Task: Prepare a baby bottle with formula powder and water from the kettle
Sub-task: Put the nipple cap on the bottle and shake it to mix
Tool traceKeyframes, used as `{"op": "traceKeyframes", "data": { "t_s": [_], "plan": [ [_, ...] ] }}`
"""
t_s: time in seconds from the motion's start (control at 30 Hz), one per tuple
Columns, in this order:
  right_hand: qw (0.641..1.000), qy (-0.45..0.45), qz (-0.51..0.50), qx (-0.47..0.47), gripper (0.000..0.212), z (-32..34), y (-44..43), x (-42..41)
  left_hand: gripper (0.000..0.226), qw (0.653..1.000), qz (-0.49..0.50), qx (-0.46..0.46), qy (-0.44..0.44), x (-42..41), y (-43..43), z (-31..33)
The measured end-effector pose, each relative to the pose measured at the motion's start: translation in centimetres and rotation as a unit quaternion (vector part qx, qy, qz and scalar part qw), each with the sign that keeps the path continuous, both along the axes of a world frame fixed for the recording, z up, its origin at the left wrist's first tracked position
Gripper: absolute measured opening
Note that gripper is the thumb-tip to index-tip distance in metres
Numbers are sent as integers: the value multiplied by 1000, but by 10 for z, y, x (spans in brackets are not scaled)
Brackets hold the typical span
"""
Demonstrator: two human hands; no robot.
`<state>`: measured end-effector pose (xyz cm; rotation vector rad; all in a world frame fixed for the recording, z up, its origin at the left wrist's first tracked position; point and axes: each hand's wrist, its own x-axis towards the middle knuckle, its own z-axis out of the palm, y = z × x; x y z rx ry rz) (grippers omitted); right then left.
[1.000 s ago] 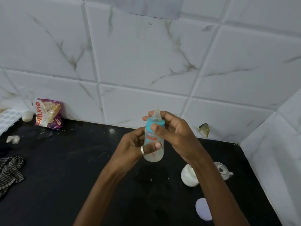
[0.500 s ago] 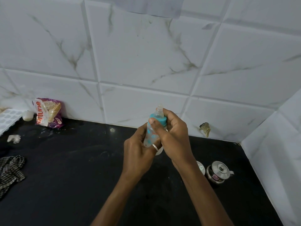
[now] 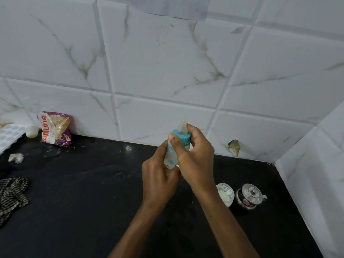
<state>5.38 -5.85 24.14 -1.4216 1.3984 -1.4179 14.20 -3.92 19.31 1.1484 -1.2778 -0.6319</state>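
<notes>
we hold the clear plastic baby bottle [image 3: 169, 157] at eleven o'clock of the small steel kettle [image 3: 249, 196], left hand [image 3: 158, 176] gripping its body, right hand [image 3: 197, 160] with fingers [image 3: 176, 148] curled round the teal collar [image 3: 184, 140], so filling seems done and tightening remains.

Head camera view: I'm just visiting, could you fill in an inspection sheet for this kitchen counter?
Surface: black counter, dusty with pale smears.
Job's things: baby bottle with teal collar held tilted above the counter; open white tub and steel lidded pot beside each other at right.
Clutter: snack packet, ice tray, checked cloth, crumpled scrap at left.
Hands: left hand grips the bottle's body; right hand has fingers round the collar.
Cables: nothing seen.
Surroundings: white marbled wall tiles, one chipped spot.
</notes>
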Motion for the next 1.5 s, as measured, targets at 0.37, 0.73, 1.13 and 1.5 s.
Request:
{"op": "traceKeyframes", "data": {
  "t_s": [0.37, 0.73, 1.13, 1.5],
  "plan": [
    [997, 34, -60, -15, 43, -5, 3, 8, 35, 1000, 24, -7, -15, -6, 6, 5],
    [997, 69, 28, 22, 53, 0, -7, -10, 48, 997, 33, 26, -61, 7, -6, 3],
    [986, 70, 130, 72, 60, -5, 4, -36, 56, 998, 16, 7, -68, 9, -5, -3],
    [979, 78, 114, 152, 53, -35, 28, -29, 52, 999, -31, -17, -11, 10, 17, -21]
  ]
}}
